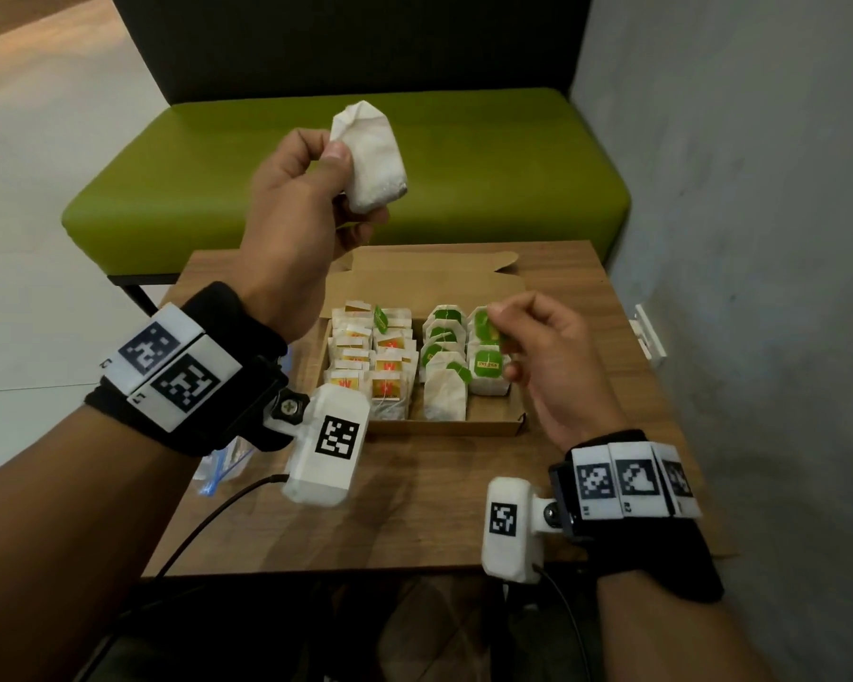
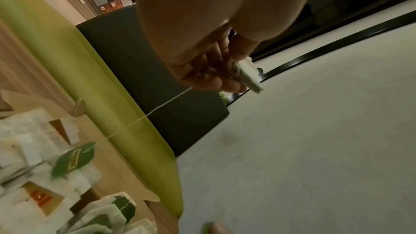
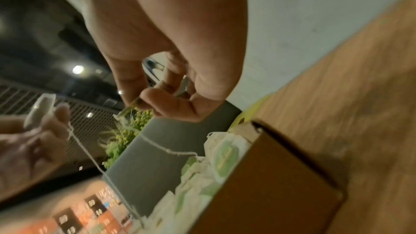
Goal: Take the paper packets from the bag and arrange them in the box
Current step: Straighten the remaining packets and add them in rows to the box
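Observation:
My left hand (image 1: 327,154) is raised over the box's back edge and pinches a white tea-bag packet (image 1: 371,160) by its upper corner. The left wrist view shows that packet (image 2: 245,74) edge-on, its string (image 2: 157,110) running down to a green tag (image 2: 72,159) that lies among the packets. The open cardboard box (image 1: 464,428) holds rows of packets, red-and-yellow tagged on the left, green tagged on the right. My right hand (image 1: 499,323) hovers over the box's right rows and pinches a green tag (image 1: 484,328) between thumb and forefinger. A clear plastic bag (image 1: 223,466) is partly hidden under my left wrist.
The box sits toward the back of a small wooden table (image 1: 414,514). A green bench (image 1: 488,179) stands right behind the table, and a grey wall (image 1: 759,238) with a white fitting (image 1: 651,338) runs along the right. Cables hang off the table's front edge.

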`<state>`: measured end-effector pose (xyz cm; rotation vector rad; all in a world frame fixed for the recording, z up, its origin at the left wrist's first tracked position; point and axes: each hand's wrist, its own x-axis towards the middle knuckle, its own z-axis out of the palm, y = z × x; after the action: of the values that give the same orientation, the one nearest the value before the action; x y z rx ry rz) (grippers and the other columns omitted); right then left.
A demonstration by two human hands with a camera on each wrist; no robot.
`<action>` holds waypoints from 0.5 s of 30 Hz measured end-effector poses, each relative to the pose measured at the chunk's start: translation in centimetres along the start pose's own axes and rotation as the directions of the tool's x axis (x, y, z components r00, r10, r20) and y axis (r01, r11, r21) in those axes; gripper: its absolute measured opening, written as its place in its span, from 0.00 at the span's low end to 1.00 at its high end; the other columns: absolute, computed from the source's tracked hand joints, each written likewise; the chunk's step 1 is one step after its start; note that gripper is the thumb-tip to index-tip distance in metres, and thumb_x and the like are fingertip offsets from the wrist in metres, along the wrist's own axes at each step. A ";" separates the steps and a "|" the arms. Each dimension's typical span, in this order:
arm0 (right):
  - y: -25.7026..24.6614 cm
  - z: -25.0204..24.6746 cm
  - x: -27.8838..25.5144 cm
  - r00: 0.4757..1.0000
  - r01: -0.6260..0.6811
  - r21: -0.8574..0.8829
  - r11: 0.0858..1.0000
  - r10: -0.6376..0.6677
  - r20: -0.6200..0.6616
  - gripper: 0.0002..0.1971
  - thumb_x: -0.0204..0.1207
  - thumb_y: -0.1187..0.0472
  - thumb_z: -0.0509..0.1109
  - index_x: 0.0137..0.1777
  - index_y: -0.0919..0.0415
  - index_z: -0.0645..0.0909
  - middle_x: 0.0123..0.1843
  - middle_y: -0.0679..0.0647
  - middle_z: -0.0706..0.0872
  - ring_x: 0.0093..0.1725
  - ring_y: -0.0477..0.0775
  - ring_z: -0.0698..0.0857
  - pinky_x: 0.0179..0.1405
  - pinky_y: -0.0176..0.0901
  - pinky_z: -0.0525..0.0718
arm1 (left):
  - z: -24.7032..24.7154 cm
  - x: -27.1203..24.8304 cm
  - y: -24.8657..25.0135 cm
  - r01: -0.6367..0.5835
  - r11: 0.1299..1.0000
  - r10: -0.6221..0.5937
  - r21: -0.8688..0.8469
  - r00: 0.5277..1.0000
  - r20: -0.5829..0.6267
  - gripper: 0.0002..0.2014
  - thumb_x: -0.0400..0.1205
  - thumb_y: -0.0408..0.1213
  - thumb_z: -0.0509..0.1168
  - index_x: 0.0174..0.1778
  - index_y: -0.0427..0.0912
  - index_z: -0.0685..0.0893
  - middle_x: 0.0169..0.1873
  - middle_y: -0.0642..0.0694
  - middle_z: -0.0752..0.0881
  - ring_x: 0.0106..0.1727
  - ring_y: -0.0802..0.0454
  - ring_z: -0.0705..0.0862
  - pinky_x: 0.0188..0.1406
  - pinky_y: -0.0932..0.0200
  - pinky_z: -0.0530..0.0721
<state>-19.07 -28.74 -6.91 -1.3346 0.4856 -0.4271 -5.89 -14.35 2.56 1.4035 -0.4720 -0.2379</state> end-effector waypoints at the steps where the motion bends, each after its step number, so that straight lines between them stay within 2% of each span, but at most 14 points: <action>1: 0.1 0.2 -0.1 1.000 0.003 -0.098 0.995 0.000 0.030 0.10 0.81 0.63 0.71 0.37 0.53 0.82 0.39 0.47 0.85 0.36 0.41 0.80 0.26 0.32 0.76 | -0.1 0.0 0.1 0.000 1.000 0.000 -0.003 1.000 -0.006 0.10 0.91 0.37 0.54 0.44 0.48 0.75 0.41 0.50 0.88 0.33 0.57 0.84 0.32 0.64 0.79; 5: 0.4 0.4 -0.2 0.986 0.011 -0.334 0.943 0.046 0.163 0.09 0.79 0.67 0.72 0.37 0.60 0.84 0.39 0.55 0.85 0.31 0.41 0.78 0.22 0.32 0.74 | -0.4 0.2 0.5 -0.004 1.000 0.004 -0.014 1.000 -0.026 0.09 0.91 0.37 0.55 0.44 0.47 0.75 0.40 0.50 0.88 0.32 0.57 0.83 0.30 0.64 0.78; 8: 0.3 0.4 -0.4 0.969 0.005 -0.417 0.909 0.099 0.228 0.11 0.78 0.68 0.71 0.34 0.60 0.82 0.35 0.51 0.84 0.33 0.43 0.79 0.23 0.30 0.75 | -0.8 0.2 0.6 -0.007 1.000 0.006 -0.028 1.000 -0.024 0.10 0.90 0.36 0.56 0.43 0.47 0.75 0.39 0.48 0.86 0.29 0.57 0.81 0.29 0.64 0.77; 11: 0.3 0.2 -0.4 0.959 -0.052 -0.413 0.909 0.160 0.232 0.13 0.79 0.69 0.69 0.32 0.59 0.81 0.31 0.48 0.83 0.35 0.50 0.80 0.23 0.34 0.77 | -1.3 -0.2 0.5 -0.005 1.000 0.005 -0.025 1.000 -0.012 0.10 0.89 0.35 0.58 0.41 0.47 0.76 0.38 0.50 0.85 0.32 0.58 0.80 0.29 0.67 0.77; 15: 0.6 0.4 -0.2 0.969 -0.101 -0.347 0.933 0.172 0.178 0.13 0.79 0.69 0.69 0.32 0.60 0.81 0.35 0.53 0.82 0.35 0.47 0.80 0.24 0.37 0.79 | -2.0 -1.2 0.1 0.015 1.000 -0.015 0.018 1.000 -0.011 0.10 0.88 0.35 0.60 0.41 0.48 0.78 0.33 0.56 0.84 0.32 0.60 0.79 0.28 0.68 0.76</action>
<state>-19.00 -28.19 -7.45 -1.6423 0.4891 -0.0872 -6.04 -12.00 2.25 1.4258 -0.4561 -0.2389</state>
